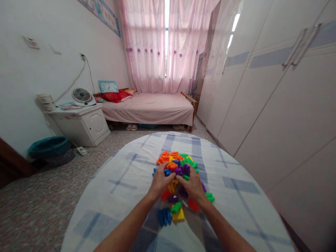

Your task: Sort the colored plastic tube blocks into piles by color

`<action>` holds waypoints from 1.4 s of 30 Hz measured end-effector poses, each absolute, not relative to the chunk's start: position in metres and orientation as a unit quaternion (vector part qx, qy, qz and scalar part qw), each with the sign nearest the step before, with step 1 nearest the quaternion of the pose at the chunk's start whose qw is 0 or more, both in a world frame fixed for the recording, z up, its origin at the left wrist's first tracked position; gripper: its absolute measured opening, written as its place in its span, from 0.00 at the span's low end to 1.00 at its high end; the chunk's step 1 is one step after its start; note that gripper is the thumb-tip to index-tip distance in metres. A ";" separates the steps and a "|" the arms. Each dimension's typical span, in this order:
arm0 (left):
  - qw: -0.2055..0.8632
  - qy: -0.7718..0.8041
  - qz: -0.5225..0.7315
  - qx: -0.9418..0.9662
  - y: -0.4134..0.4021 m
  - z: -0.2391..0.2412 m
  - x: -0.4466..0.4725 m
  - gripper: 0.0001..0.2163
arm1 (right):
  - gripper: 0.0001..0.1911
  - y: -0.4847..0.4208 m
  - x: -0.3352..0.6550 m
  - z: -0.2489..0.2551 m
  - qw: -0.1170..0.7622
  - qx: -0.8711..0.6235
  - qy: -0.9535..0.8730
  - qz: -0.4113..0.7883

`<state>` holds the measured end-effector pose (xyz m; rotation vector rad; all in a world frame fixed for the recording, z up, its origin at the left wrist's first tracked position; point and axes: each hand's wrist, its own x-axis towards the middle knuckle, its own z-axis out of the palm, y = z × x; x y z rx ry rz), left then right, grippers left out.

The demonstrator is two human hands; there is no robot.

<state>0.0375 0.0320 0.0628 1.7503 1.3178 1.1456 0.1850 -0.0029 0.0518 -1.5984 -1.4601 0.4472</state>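
A heap of small bright plastic blocks (175, 161), orange, green, purple, blue, yellow and red, lies in the middle of a round table covered by a white and blue checked cloth (126, 182). My left hand (160, 182) and my right hand (192, 184) sit side by side on the near part of the heap, fingers curled down among the blocks. Both hands pinch at pieces where they meet; which piece each one grips is hidden by the fingers. Loose blue, green and yellow blocks (170, 213) lie between my forearms.
A bed with a pink cover (149, 106) stands under a pink-curtained window. White wardrobes (275, 105) line the right wall. A white cabinet with a small fan (82, 96) stands at left, a teal basin (48, 147) on the speckled floor beside it.
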 end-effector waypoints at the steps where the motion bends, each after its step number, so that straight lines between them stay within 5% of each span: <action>1: 0.326 0.510 0.438 0.664 0.041 0.068 0.040 0.21 | 0.31 0.005 0.186 0.058 0.448 -0.652 -0.581 0.191; 11: 0.191 0.552 0.419 0.695 0.080 0.037 -0.002 0.19 | 0.30 0.030 0.255 0.045 0.444 -0.691 -0.546 0.164; 18: 0.224 0.560 0.384 0.700 0.089 0.001 -0.013 0.21 | 0.31 0.058 0.266 0.005 0.447 -0.702 -0.515 0.207; 28: 0.220 0.534 0.406 0.709 0.061 0.020 -0.018 0.21 | 0.30 0.040 0.238 0.011 0.483 -0.654 -0.543 0.207; 33: 0.153 0.595 0.336 0.713 0.009 0.011 -0.038 0.28 | 0.32 -0.020 0.263 -0.012 0.496 -0.722 -0.470 0.109; 38: 0.116 0.497 0.203 0.836 -0.050 0.001 -0.026 0.49 | 0.31 -0.037 0.241 -0.032 0.519 -0.713 -0.455 0.124; 42: 0.062 0.503 0.209 0.837 -0.044 -0.007 -0.007 0.47 | 0.30 -0.014 0.209 -0.021 0.553 -0.666 -0.469 0.177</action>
